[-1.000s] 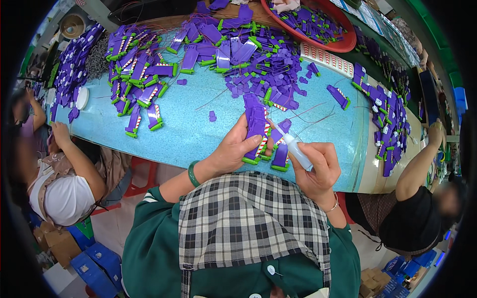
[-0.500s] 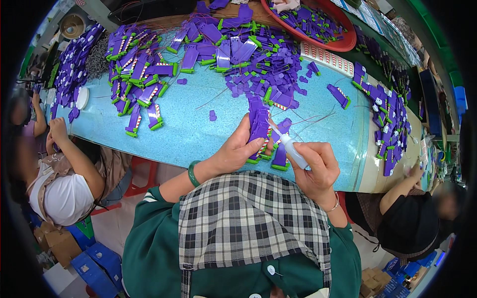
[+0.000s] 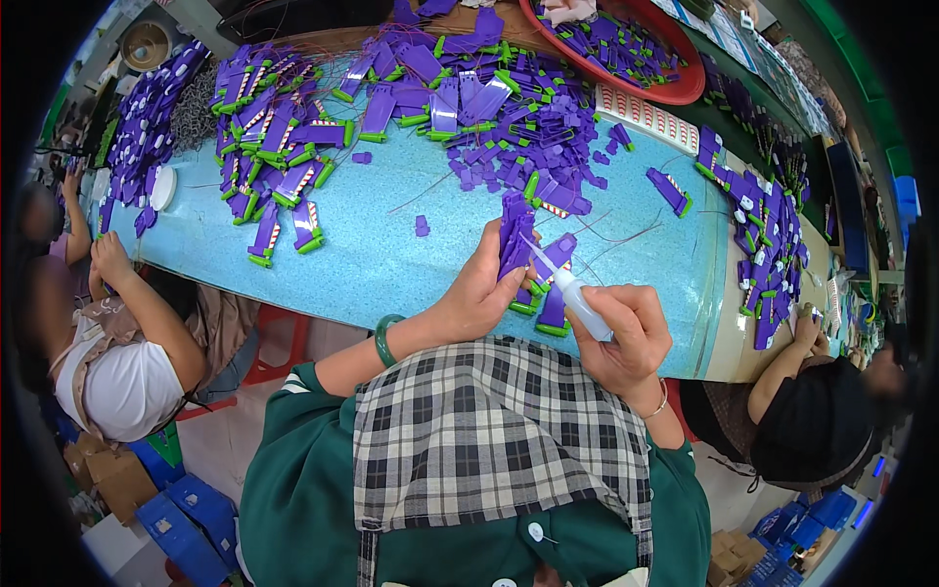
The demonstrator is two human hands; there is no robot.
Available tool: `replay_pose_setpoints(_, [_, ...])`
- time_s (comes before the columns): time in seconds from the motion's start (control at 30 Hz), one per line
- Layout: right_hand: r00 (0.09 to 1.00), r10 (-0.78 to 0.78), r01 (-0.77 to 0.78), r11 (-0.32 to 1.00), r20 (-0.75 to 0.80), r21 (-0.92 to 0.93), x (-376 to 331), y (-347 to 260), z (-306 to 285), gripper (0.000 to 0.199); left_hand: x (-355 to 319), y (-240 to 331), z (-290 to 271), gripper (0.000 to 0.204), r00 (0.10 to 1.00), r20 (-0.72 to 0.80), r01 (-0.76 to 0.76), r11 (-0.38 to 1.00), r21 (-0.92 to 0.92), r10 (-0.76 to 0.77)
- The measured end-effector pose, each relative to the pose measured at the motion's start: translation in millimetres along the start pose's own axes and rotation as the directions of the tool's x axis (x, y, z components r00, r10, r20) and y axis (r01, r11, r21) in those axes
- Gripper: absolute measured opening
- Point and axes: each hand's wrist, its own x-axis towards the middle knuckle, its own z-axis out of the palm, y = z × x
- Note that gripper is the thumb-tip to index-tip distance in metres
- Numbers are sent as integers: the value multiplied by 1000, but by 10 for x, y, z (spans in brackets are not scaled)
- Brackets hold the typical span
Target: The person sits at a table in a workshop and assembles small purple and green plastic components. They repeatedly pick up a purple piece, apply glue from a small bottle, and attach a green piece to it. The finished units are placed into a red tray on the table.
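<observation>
My left hand (image 3: 477, 293) grips a bundle of purple plastic parts (image 3: 515, 235) held upright just above the near edge of the light blue table (image 3: 391, 254). In my right hand (image 3: 626, 338) is a small clear squeeze bottle (image 3: 577, 293), its thin nozzle touching the bundle. A few purple parts with green ends (image 3: 551, 311) lie on the table between my hands. A green bangle sits on my left wrist.
Heaps of purple and green parts (image 3: 469, 98) cover the far half of the table. A red basin (image 3: 675, 90) of parts stands at the back right. One person (image 3: 117, 362) sits at the left, another (image 3: 822, 421) at the right. Blue crates (image 3: 186, 538) lie on the floor.
My left hand has lifted the purple bundle slightly higher, and the bottle's nozzle has moved up along it. The person at the right has shifted an arm.
</observation>
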Motion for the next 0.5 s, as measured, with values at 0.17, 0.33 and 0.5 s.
replay_pose_setpoints(0.17, [1000, 3, -3, 1000, 21, -2, 8, -6, -2, 42, -7, -77, -13, 46, 994, -40, -91, 969, 228, 103])
replay_pose_setpoints(0.33, [1000, -7, 7, 1000, 29, -5, 1, -1, -2, 42, -2, -180, -10, 49, 986, -61, -128, 938, 321, 155])
replay_pose_setpoints(0.5, [1000, -11, 11, 1000, 11, -13, 4, -8, -8, 43, 0, -72, -13, 49, 996, -22, -78, 990, 121, 81])
